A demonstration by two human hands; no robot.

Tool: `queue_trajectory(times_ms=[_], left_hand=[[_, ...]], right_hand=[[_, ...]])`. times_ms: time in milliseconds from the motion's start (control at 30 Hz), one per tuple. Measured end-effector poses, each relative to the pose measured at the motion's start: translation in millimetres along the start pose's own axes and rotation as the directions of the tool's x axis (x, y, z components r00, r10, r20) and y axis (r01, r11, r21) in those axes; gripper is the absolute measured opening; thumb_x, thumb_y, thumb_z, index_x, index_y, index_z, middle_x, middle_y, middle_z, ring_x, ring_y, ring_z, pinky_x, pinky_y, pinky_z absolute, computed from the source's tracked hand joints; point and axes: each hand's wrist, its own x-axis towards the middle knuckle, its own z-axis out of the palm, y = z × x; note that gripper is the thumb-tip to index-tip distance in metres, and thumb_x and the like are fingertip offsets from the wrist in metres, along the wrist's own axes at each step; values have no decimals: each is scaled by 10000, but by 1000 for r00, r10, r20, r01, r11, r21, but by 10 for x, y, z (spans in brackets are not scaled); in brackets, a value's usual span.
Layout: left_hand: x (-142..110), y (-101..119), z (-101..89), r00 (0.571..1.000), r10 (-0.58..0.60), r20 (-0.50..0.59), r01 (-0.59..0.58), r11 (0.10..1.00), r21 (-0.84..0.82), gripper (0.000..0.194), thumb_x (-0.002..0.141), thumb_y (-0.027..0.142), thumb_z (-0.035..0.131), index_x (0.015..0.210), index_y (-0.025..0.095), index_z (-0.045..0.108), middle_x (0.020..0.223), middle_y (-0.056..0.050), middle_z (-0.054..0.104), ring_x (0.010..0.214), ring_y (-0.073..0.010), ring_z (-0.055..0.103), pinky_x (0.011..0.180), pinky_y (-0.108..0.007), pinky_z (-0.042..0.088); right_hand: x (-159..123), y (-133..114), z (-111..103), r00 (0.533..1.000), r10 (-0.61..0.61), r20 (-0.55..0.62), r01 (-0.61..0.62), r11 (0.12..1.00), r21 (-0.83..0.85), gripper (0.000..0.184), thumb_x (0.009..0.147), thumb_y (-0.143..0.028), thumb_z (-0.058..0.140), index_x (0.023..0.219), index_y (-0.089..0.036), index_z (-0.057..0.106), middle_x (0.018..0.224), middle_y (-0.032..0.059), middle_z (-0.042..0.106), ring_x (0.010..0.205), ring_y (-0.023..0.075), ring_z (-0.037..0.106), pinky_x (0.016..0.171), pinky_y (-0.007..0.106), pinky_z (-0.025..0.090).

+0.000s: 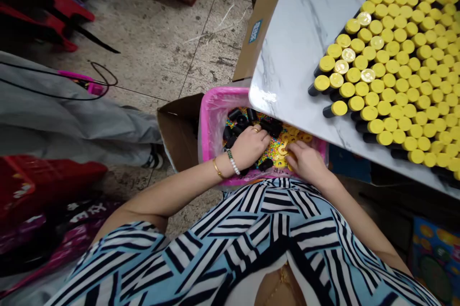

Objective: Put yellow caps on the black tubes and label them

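Note:
My left hand, with a ring and bracelets, rests in a pink-lined bin, its fingers curled among black plastic tubes and small multicoloured beads. My right hand lies over a patch of gold coins in the same bin. Neither hand shows clearly whether it grips anything. Beyond the bin, a white marble-patterned table carries tightly packed upright tubes with yellow caps. Several of them have a gold coin on top.
The bin sits in an open cardboard box below the table corner. A person's grey-clad leg stands at left, beside red crates and a red bag. A colourful printed board lies at lower right.

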Motion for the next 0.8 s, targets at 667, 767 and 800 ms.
queue_trajectory(times_ms=[667, 767, 800], left_hand=[[-85, -191, -217, 997, -75, -33, 15, 562, -827, 340, 863, 120, 661, 1196, 191, 670, 1163, -74, 682, 1048, -184, 661, 954, -318, 538], [-109, -175, -275, 994, -100, -45, 7, 466, -885, 332, 863, 132, 671, 1189, 190, 660, 1166, -75, 691, 1047, -183, 671, 947, -308, 543], [-117, -165, -292, 994, -94, -54, -6, 446, -895, 325, 870, 141, 671, 1192, 188, 657, 1176, -78, 694, 1060, -185, 673, 958, -310, 541]], right_hand=[[171, -163, -78, 992, -78, 100, 99, 970, -222, 365, 1012, -407, 516, 1335, -250, 580, 1235, 126, 633, 1033, 266, 653, 776, 308, 486], [178, -143, -68, 993, -65, 100, 86, 971, -225, 359, 1006, -402, 526, 1322, -235, 558, 1227, 126, 634, 1001, 258, 664, 780, 313, 490], [174, -123, -63, 995, -60, 80, 77, 972, -221, 355, 1001, -398, 534, 1312, -228, 553, 1219, 123, 639, 989, 258, 669, 781, 316, 494]])
